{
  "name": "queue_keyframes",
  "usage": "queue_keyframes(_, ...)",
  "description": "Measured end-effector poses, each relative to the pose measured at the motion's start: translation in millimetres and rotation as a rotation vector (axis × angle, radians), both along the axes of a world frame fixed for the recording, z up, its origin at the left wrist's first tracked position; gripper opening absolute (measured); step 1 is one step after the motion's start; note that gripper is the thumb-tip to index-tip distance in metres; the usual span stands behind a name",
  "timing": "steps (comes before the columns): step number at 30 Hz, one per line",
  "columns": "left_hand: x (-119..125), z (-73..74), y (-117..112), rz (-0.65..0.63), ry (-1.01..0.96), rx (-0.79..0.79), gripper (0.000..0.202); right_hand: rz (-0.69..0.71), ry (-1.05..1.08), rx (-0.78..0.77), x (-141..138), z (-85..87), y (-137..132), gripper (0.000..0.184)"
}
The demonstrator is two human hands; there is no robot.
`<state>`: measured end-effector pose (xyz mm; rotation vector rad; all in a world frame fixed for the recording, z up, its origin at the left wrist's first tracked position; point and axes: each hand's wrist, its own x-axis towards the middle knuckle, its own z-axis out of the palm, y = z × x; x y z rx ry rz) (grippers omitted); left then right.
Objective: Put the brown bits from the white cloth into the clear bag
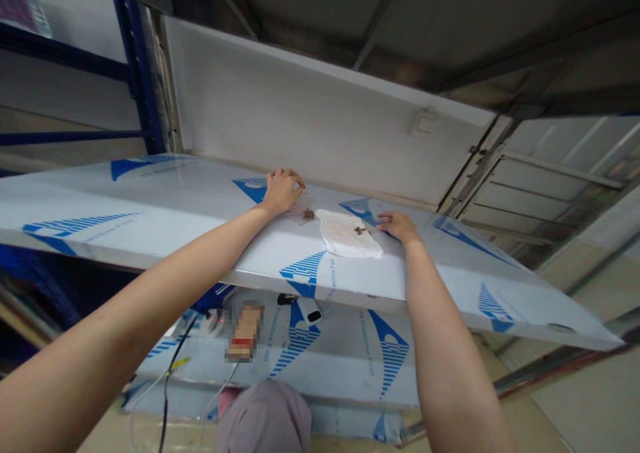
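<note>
Both my arms reach out over a white tabletop (150, 206) covered in protective film with blue print. My left hand (281, 189) rests near the far edge with its fingers curled in, beside a small brown smear and dark crumbs (306, 213). What the fingers hold, if anything, is hidden. A crumpled white cloth (347, 234) with faint reddish stains and a dark speck lies between my hands. My right hand (397, 226) lies at the cloth's right edge, fingers bent down onto the surface and touching the cloth.
A white wall panel (310, 113) stands behind the table. A lower shelf (345, 359) holds a small white device (310, 311), cables and a blurred-out item. Blue racking (135, 66) is at the left, a metal frame at the right.
</note>
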<state>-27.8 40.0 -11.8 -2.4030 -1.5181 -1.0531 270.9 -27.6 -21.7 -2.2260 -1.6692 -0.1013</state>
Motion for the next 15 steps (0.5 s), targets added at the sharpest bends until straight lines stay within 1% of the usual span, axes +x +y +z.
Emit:
queue_keyframes(3,0,0.4,0,-0.016,0.002,-0.008,0.028,-0.066,0.071,0.013,-2,4.8,-4,0.036)
queue_keyframes(5,1,1.2,-1,-0.034,-0.011,-0.002,0.028,-0.080,0.114,0.120,-2,8.9,-5,0.032)
queue_keyframes(7,4,2.2,-4,-0.082,-0.046,0.002,0.026,-0.033,0.230,0.288,-3,14.0,-2,0.028)
queue_keyframes(9,9,2.7,-9,-0.206,-0.112,-0.037,0.025,0.120,0.432,0.447,-7,19.7,2,0.028)
queue_keyframes(11,15,2.0,-15,-0.385,-0.182,-0.145,0.026,0.337,0.634,0.535,-16,25.0,6,0.033)
queue_keyframes(13,22,-0.1,-20,-0.563,-0.224,-0.274,0.028,0.500,0.752,0.552,-30,28.5,7,0.037)
queue_keyframes(15,27,-2.2,-25,-0.711,-0.237,-0.361,0.030,0.589,0.799,0.522,-46,29.2,7,0.036)
